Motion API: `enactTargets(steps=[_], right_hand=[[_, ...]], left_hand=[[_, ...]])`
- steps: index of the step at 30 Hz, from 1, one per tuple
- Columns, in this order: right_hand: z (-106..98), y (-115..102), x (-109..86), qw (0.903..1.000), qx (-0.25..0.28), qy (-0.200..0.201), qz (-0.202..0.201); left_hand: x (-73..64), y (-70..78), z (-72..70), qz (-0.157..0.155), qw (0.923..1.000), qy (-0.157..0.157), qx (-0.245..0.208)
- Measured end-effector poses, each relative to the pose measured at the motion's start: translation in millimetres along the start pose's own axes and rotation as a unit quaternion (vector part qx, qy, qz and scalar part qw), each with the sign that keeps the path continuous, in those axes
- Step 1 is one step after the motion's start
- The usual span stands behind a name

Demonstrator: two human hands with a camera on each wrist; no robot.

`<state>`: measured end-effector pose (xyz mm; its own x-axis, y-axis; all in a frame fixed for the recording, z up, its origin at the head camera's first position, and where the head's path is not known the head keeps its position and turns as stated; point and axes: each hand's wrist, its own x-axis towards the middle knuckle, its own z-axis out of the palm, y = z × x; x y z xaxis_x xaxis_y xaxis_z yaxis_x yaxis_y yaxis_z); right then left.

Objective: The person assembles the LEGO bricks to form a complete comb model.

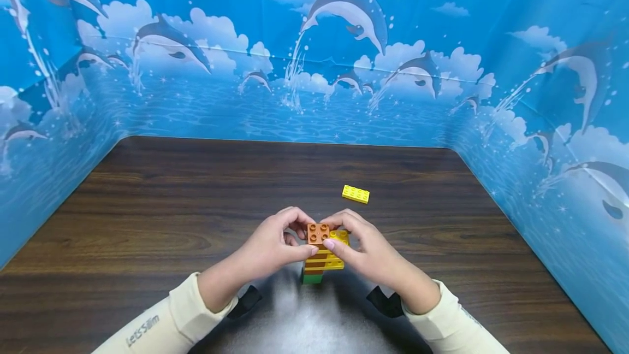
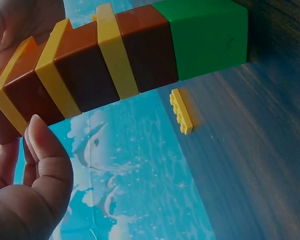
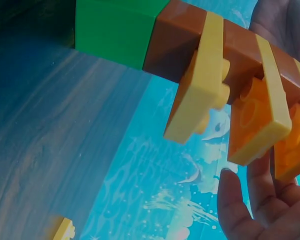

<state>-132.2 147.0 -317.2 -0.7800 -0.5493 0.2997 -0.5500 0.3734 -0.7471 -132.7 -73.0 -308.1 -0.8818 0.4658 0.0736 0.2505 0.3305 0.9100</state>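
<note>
A tower of toy building bricks stands on the table, with a green brick (image 1: 312, 278) at its foot. Above it, brown bricks (image 2: 85, 62) alternate with thin yellow bricks (image 3: 202, 85) that jut out to the right. On top sits a brown brick (image 1: 318, 232) with its studs facing up. My left hand (image 1: 282, 239) holds this top brick from the left, thumb in front and fingers behind. From the right, my right hand (image 1: 361, 242) pinches the same brick at its right side, over the jutting yellow bricks. The right fingertips are partly hidden in the right wrist view.
A loose yellow eight-stud brick (image 1: 356, 194) lies on the dark wooden table (image 1: 196, 190), beyond the hands and slightly right. Around the table's back and sides hangs a blue curtain (image 1: 221, 108) printed with dolphins.
</note>
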Motion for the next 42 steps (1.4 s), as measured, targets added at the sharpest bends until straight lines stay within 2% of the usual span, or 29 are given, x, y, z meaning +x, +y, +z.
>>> enactTargets(steps=[8,12,19,26,32,36,42], right_hand=[[-9.1,6.9,4.3,0.9996,0.021,-0.016,0.005],[-16.9,18.2,13.1,0.9986,0.028,-0.011,0.043],[-28.2,46.9,37.0,0.9932,0.008,0.027,0.113],[-34.6,75.7,56.9,0.9831,-0.011,0.038,0.179],[-40.3,100.6,69.2,0.9726,-0.035,0.03,0.228],[-44.8,111.6,76.0,0.9662,-0.054,0.019,0.251],[-49.0,121.1,83.5,0.954,-0.078,0.006,0.29]], left_hand=[[0.6,-0.8,0.4,-0.002,1.0,-0.002,-0.008],[0.8,-1.0,0.8,-0.004,0.9999,-0.002,-0.014],[0.3,0.3,0.4,-0.008,0.9999,0.002,-0.008],[1.6,0.9,0.4,-0.012,0.9999,0.002,-0.009],[1.1,-0.2,0.0,-0.011,0.9998,0.003,-0.017],[1.2,1.1,0.6,-0.024,0.9995,0.004,-0.019],[1.0,1.6,0.5,-0.024,0.9994,0.002,-0.023]])
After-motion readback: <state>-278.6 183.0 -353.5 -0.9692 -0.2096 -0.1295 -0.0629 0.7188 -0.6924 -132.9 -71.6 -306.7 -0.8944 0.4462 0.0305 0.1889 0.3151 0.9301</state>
